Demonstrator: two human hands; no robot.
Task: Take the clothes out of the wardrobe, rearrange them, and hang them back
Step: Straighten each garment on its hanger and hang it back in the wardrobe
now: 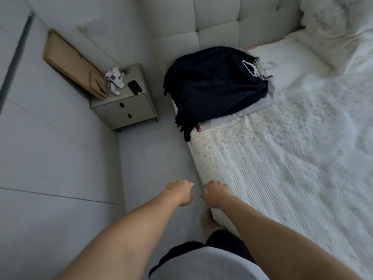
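Far left: pale wardrobe panels (pixel 46 150) with a dark seam, doors flush. A flat brown cardboard piece (pixel 70 61) leans against the wall in the corner, its lower end touching the bedside cabinet (pixel 123 110).

The cabinet is grey-beige, with two drawers, each with a dark pull. On top: a crumpled white-and-red packet or paper (pixel 115 79), print too blurred to read, and just beside it a dark phone (pixel 134 86) lying flat near the front edge.

Low centre: the person stands in the narrow floor strip between wardrobe and bed, both bare forearms stretched forward. Left hand (pixel 180 191) hangs over the floor, fingers loosely curled, holding nothing. Right hand (pixel 215 194) just beside it, over the mattress edge, fingers likewise relaxed and empty; whether it touches the cover I cannot tell. The two hands are near each other, not touching.

Right of the cabinet: the pile of dark clothes (pixel 214 85) lies on the bed's near corner by the tufted headboard (pixel 218 27), some fabric spilling over the side. White hangers (pixel 251 67) poke out at its right end. Grey cloth (pixel 252 110) under the pile, with a small red tag (pixel 198 127), lettering unreadable.

Further right: ribbed white bedspread (pixel 282 178), then a rumpled white duvet (pixel 333 37).
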